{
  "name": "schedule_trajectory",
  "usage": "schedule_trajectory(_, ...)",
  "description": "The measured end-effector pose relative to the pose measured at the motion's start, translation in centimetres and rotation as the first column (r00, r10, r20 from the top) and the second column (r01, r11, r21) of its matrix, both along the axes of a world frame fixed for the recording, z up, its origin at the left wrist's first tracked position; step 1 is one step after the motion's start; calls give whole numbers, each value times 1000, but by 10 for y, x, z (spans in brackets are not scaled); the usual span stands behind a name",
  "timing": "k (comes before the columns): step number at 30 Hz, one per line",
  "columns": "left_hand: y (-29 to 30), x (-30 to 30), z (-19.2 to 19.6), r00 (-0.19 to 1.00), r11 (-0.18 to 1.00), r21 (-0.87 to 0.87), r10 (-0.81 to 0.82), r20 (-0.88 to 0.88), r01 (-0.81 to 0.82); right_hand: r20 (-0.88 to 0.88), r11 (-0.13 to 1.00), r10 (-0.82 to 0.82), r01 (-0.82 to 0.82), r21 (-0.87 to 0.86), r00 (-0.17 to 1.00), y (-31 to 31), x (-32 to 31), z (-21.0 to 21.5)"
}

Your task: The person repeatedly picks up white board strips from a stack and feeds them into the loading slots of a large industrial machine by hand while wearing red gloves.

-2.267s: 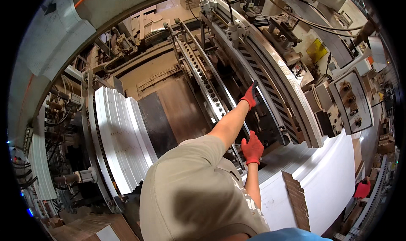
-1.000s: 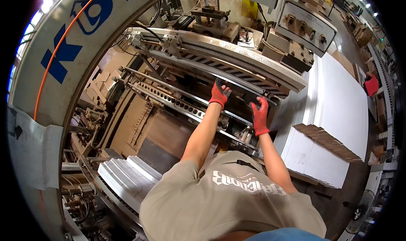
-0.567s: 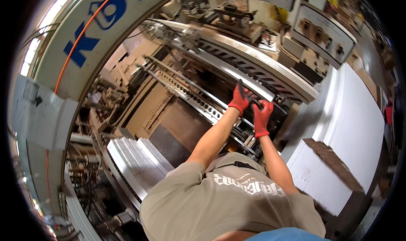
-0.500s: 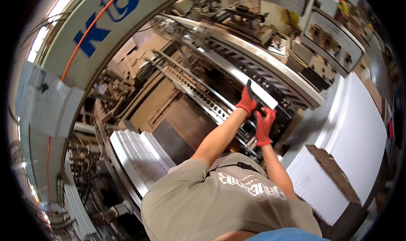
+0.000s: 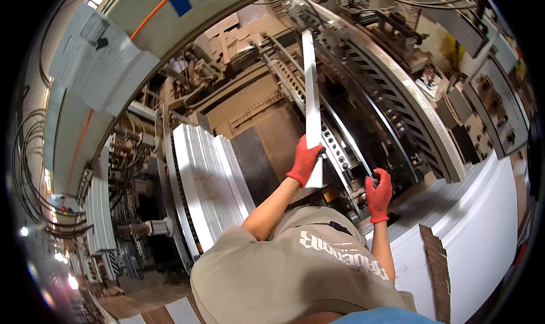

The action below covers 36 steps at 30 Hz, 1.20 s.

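My left hand [image 5: 305, 160], in a red glove with dark fingertips, is closed around the near part of a long narrow white strip [image 5: 312, 91]. The strip slants away over the machine's metal rails, and a short end shows below the hand. To the right, my right hand [image 5: 378, 194], gloved the same way, has its fingers curled beside the near end of a shiny rail [image 5: 347, 132]; whatever lies between those fingers is hidden. Several white strips lie side by side in a stack [image 5: 207, 168] left of my left arm.
A large stack of white boards [image 5: 477, 233] stands at right, with a brown strip [image 5: 436, 273] lying on it. A pale machine beam [image 5: 227, 9] arches over the upper left. A control panel [image 5: 497, 105] stands at far right. Hoses [image 5: 25, 170] hang at left.
My left hand has carried the white strip leftward, from the right-hand rails toward the stack of strips. My right hand has come away from the strip and its fingers have curled. The view has turned left.
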<state>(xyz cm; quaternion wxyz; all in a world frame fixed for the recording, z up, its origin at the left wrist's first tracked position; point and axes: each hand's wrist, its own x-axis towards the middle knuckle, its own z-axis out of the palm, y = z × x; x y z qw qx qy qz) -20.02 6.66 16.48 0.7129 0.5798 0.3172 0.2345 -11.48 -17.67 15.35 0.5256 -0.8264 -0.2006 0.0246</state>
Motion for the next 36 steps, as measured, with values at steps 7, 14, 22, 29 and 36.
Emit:
schedule_trajectory(7, 24, -152, -14, 939, 936, 332, 214, -269, -119, 208, 935, 157, -77, -347, 965, 15, 18, -22)
schedule_trajectory(14, 27, -272, -59, 640, 795, 518, 581, -502, -316, 30, 720, 234, -153, -677, 972, 35, 27, -34)
schedule_trajectory(22, 62, -345, -142, 348, 737, 467, 655, -671, -489, 49, 704, 315, -199, -682, 948, 35, 33, -50)
schedule_trajectory(29, 78, -395, -208, 234, 770, 367, 544, -806, -522, -149, 713, 343, -361, -602, 927, 38, 33, -49)
schedule_trajectory(36, 73, -412, -289, -30, 706, 540, 595, -803, -459, -163, 729, 371, -396, -558, 914, 30, 42, -64)
